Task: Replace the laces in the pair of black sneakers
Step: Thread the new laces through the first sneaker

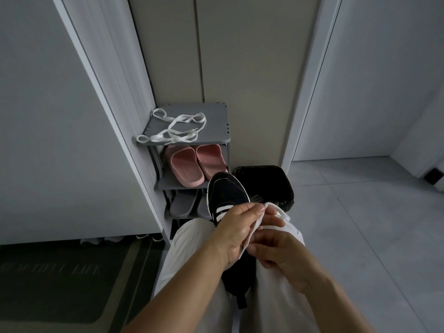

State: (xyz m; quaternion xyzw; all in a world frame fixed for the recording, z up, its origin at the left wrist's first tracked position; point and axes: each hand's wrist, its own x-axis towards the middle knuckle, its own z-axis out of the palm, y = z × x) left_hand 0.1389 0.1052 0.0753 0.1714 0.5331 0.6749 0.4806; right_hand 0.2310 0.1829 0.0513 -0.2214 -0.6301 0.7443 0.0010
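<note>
Sneaker (227, 195) lies on the lap between the knees, toe pointing at the rack (217, 109). Spare laces (175, 128) sit loose on the rack's top shelf — well apart from the shoe. Both hands are together over the tongue: left hand (234, 233) pinches a white lace (254, 225), right hand (276, 246) grips the same lace lower down. Judged step: threading — or possibly unthreading — the eyelets. Next move calls for a lace tip aimed into an eyelet.
</note>
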